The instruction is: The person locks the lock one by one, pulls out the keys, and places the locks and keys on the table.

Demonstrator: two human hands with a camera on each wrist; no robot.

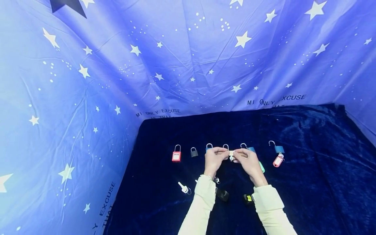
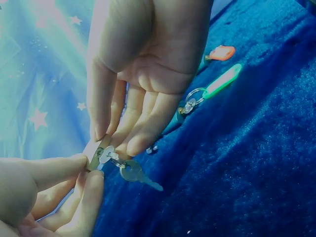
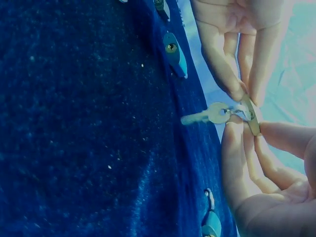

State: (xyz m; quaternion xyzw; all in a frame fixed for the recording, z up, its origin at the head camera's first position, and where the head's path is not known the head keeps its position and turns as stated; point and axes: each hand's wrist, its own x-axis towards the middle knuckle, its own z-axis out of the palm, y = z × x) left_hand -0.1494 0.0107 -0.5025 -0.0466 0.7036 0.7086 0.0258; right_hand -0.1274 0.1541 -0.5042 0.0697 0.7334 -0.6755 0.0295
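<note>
A small brass padlock is held up between both hands. My left hand pinches one end of its body with thumb and fingertips. The opposite end is pinched the same way by my right hand. Its shackle shows just left of the body in the head view. A key sits in the padlock's keyhole, and a second key dangles from it. In the right wrist view, that hanging key points away from the padlock.
Left of the hands are a red padlock, a dark grey padlock and a blue padlock. To the right, blue padlocks with open shackles carry a green tag and a red tag. Loose keys lie nearer on the dark blue cloth.
</note>
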